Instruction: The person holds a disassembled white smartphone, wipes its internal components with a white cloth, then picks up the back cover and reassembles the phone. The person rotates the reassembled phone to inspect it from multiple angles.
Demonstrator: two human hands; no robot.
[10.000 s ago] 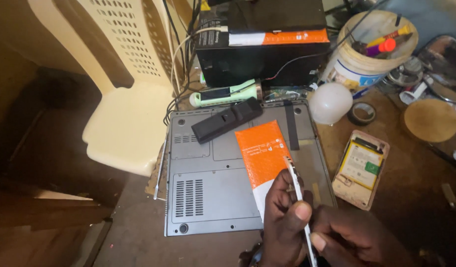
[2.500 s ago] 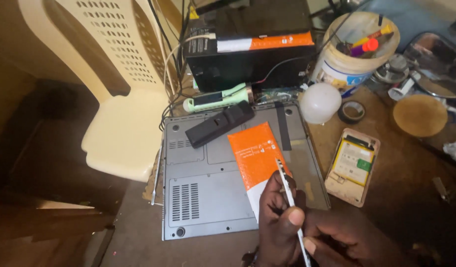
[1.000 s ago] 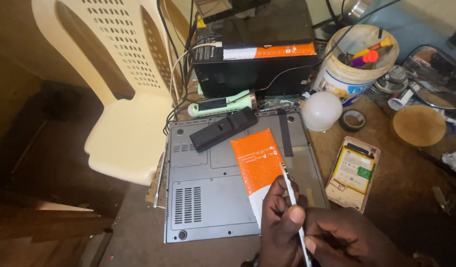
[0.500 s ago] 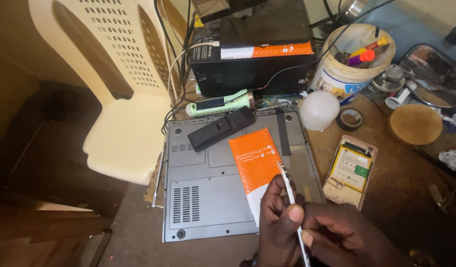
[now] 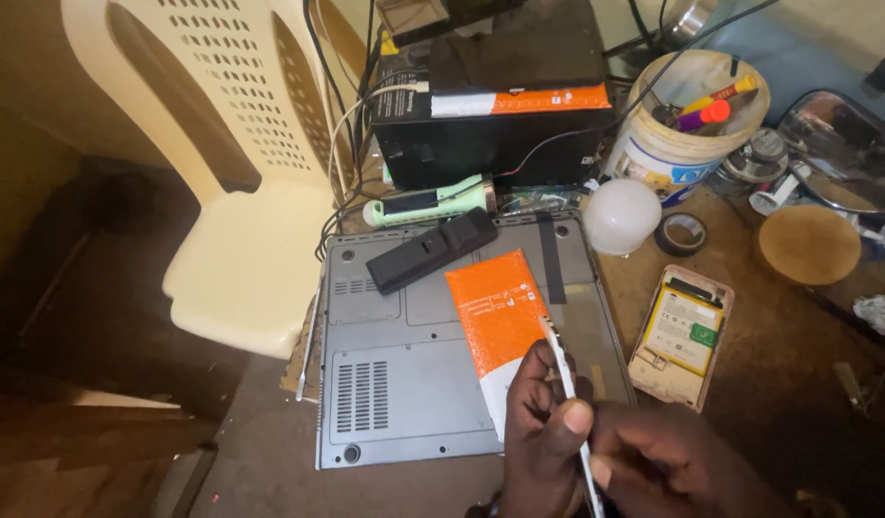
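Both hands, left hand (image 5: 548,432) and right hand (image 5: 668,465), fingers clamped on a thin white tool (image 5: 569,403) at the upturned laptop (image 5: 404,384) near the counter (image 5: 260,470) edge. Bucket (image 5: 658,158) holds markers.

An orange-and-white flat packet (image 5: 500,331) is lying lengthwise on the upturned grey laptop base (image 5: 394,384), toward its right edge, its white end sitting beside the left hand (image 5: 548,432). A white-and-orange label strip (image 5: 519,101) is running along the top front edge of the black box (image 5: 490,134) behind the laptop. A yellow-and-green label (image 5: 682,326) is showing inside the opened phone (image 5: 680,336) near the table's right side.
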